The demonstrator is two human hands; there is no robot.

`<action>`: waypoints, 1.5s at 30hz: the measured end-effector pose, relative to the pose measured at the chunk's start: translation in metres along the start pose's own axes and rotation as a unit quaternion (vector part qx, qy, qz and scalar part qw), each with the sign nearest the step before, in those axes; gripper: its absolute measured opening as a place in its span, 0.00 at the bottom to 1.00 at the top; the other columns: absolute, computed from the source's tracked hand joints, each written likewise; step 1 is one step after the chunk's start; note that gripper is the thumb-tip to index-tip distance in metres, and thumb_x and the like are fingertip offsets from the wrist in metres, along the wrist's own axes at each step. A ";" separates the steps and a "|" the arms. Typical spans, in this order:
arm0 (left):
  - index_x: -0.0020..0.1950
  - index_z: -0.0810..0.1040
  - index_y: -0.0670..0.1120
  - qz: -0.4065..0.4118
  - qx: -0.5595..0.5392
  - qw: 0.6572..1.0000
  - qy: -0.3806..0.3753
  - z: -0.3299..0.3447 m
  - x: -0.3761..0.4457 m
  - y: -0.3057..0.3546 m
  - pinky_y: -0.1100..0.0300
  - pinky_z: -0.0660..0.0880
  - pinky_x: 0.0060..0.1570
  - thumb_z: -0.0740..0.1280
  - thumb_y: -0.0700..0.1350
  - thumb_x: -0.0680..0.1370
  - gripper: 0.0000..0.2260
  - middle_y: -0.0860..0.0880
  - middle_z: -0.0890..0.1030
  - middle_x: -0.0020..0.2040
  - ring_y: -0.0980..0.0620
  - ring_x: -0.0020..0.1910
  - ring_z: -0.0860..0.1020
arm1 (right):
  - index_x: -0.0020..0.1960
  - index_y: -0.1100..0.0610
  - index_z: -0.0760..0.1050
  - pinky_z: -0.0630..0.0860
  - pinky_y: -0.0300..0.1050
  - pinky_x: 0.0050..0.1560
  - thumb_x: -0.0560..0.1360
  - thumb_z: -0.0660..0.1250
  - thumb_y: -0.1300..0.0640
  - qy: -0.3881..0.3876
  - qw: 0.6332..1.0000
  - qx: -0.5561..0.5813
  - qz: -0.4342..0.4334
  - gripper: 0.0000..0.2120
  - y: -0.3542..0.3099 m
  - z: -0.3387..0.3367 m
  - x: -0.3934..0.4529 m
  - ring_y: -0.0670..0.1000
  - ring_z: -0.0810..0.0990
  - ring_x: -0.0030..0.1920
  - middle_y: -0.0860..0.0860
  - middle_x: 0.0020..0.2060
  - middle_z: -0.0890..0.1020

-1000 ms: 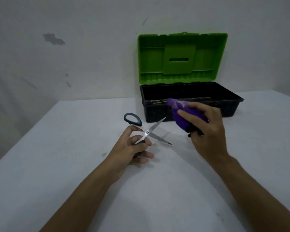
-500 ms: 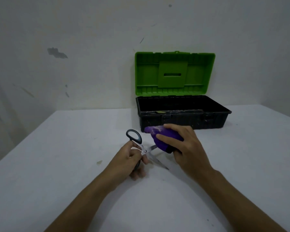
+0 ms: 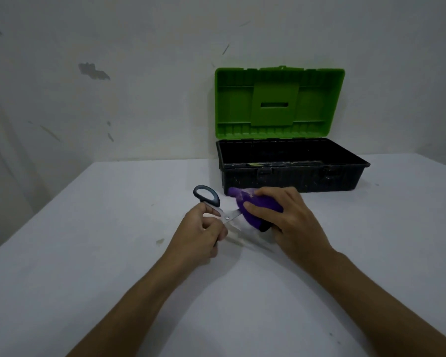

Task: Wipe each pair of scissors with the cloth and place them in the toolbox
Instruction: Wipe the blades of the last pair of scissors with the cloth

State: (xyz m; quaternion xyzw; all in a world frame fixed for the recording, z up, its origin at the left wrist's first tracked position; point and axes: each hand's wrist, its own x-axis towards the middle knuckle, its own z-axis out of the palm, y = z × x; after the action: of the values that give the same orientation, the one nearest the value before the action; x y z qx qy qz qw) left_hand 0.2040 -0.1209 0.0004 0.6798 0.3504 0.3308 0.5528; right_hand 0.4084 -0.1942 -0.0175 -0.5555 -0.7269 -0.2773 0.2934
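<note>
Purple cloth (image 3: pixel 252 207) gripped by right hand (image 3: pixel 291 222), left hand (image 3: pixel 201 235) pinching one scissors (image 3: pixel 216 207) (toolbox (image 3: pixel 291 173) open)

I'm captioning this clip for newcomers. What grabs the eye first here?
The toolbox at the back of the white table, its bright green lid standing open against the wall. In front of it, the right hand grips a purple cloth over a blade of the scissors, which the left hand holds.
</note>
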 end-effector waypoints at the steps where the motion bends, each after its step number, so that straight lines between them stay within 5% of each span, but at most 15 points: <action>1: 0.48 0.70 0.41 -0.003 -0.004 1.000 0.001 -0.001 0.001 -0.001 0.68 0.60 0.21 0.56 0.30 0.77 0.08 0.48 0.75 0.29 0.55 0.19 0.62 | 0.61 0.57 0.80 0.80 0.52 0.47 0.63 0.77 0.69 0.009 1.000 -0.008 0.023 0.27 0.005 0.000 0.000 0.58 0.71 0.57 0.58 0.61 0.77; 5: 0.50 0.70 0.39 -0.005 -0.007 1.000 0.004 -0.001 0.003 -0.004 0.65 0.59 0.23 0.56 0.31 0.77 0.06 0.47 0.77 0.31 0.53 0.21 0.62 | 0.60 0.57 0.80 0.79 0.55 0.46 0.64 0.72 0.75 0.052 0.995 -0.021 0.085 0.27 0.014 -0.006 0.000 0.61 0.72 0.56 0.57 0.61 0.77; 11: 0.58 0.73 0.43 0.021 0.000 1.000 -0.014 0.005 -0.002 -0.003 0.64 0.63 0.22 0.58 0.35 0.81 0.09 0.44 0.78 0.33 0.53 0.22 0.66 | 0.63 0.55 0.78 0.80 0.49 0.49 0.65 0.78 0.63 -0.015 0.998 0.022 -0.053 0.26 -0.022 0.003 0.008 0.58 0.70 0.61 0.55 0.64 0.72; 19: 0.57 0.71 0.38 0.029 -0.004 0.999 -0.017 -0.001 -0.002 0.000 0.65 0.58 0.23 0.56 0.32 0.79 0.09 0.47 0.76 0.30 0.52 0.21 0.61 | 0.59 0.56 0.81 0.79 0.54 0.47 0.63 0.72 0.75 0.056 0.995 -0.014 0.078 0.27 0.008 -0.003 0.004 0.59 0.71 0.56 0.56 0.61 0.77; 26: 0.60 0.70 0.42 0.048 0.032 0.998 0.004 0.001 0.000 -0.003 0.62 0.64 0.23 0.58 0.35 0.80 0.10 0.48 0.77 0.30 0.53 0.23 0.66 | 0.61 0.54 0.78 0.77 0.47 0.52 0.64 0.78 0.63 -0.001 0.999 0.020 -0.037 0.27 -0.020 0.005 0.009 0.57 0.69 0.61 0.55 0.64 0.72; 30: 0.56 0.69 0.37 0.054 0.025 0.998 -0.010 -0.012 0.003 0.001 0.65 0.59 0.23 0.57 0.33 0.79 0.07 0.48 0.75 0.28 0.53 0.21 0.62 | 0.58 0.54 0.82 0.78 0.49 0.49 0.69 0.63 0.67 0.064 0.997 0.007 0.048 0.21 0.004 0.006 0.008 0.58 0.71 0.56 0.54 0.61 0.76; 34: 0.56 0.70 0.39 0.043 0.014 0.999 -0.026 -0.009 0.003 0.000 0.65 0.59 0.22 0.57 0.33 0.79 0.08 0.47 0.76 0.30 0.53 0.21 0.61 | 0.60 0.57 0.80 0.76 0.46 0.48 0.61 0.72 0.77 0.083 0.987 -0.004 0.141 0.30 0.015 -0.003 0.004 0.59 0.71 0.56 0.57 0.61 0.76; 39: 0.57 0.68 0.45 0.055 0.072 0.996 -0.026 0.004 0.002 -0.006 0.64 0.65 0.22 0.58 0.38 0.82 0.05 0.49 0.80 0.33 0.58 0.20 0.69 | 0.60 0.57 0.79 0.77 0.45 0.49 0.63 0.73 0.71 0.034 0.998 0.019 0.058 0.27 -0.022 -0.012 0.012 0.57 0.70 0.58 0.54 0.61 0.72; 45: 0.61 0.65 0.46 0.074 0.094 0.992 -0.031 0.013 -0.007 0.002 0.64 0.68 0.27 0.56 0.38 0.82 0.09 0.49 0.78 0.35 0.59 0.25 0.70 | 0.59 0.56 0.78 0.81 0.44 0.40 0.60 0.79 0.67 -0.027 0.998 -0.014 0.057 0.28 -0.044 0.000 0.014 0.55 0.73 0.53 0.53 0.59 0.72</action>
State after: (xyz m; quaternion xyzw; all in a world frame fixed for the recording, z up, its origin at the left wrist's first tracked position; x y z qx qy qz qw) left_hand 0.2120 -0.1338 0.0001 0.7628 0.3116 0.3150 0.4709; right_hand 0.3633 -0.1956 -0.0104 -0.6075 -0.6979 -0.2551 0.2808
